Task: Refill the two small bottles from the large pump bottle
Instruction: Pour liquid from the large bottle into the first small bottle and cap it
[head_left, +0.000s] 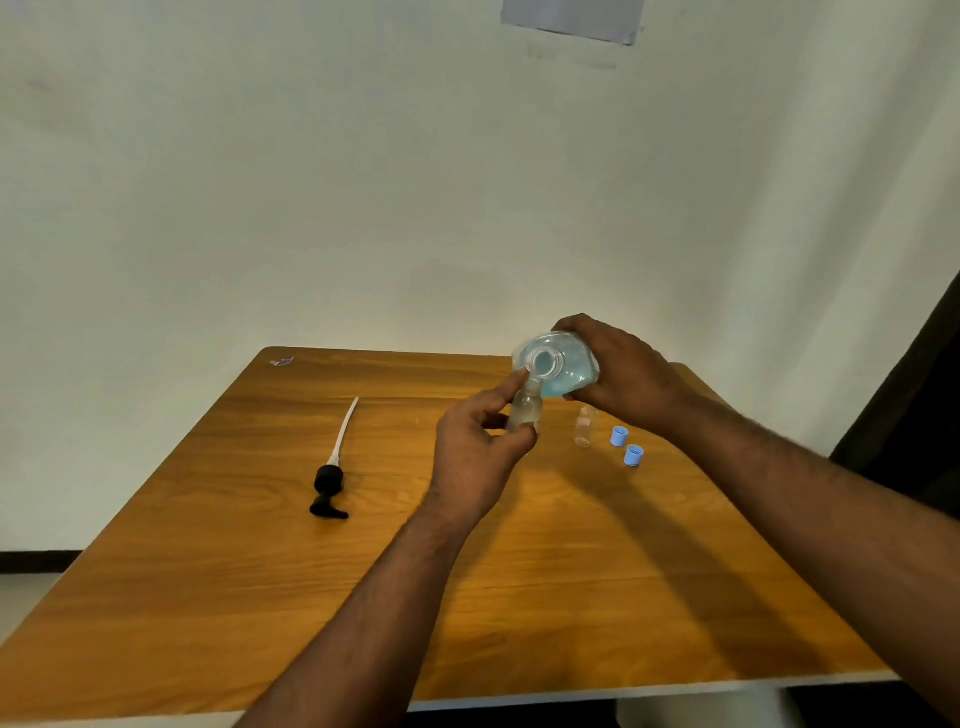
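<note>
My right hand (621, 371) grips the large clear bottle (558, 369) of blue liquid, tipped on its side with its open mouth facing me. My left hand (475, 454) holds a small clear bottle (524, 410) upright just under that mouth, the two openings touching or nearly so. A second small clear bottle (585, 427) stands uncapped on the wooden table (260, 597), to the right of my left hand. Two blue caps (619, 436) (633, 455) lie beside it. The black pump head with its white tube (332, 470) lies on the table to the left.
A white wall rises right behind the table's far edge. The table's front edge runs along the bottom of the view, with a white base under it at the lower right. A dark object stands off the right side.
</note>
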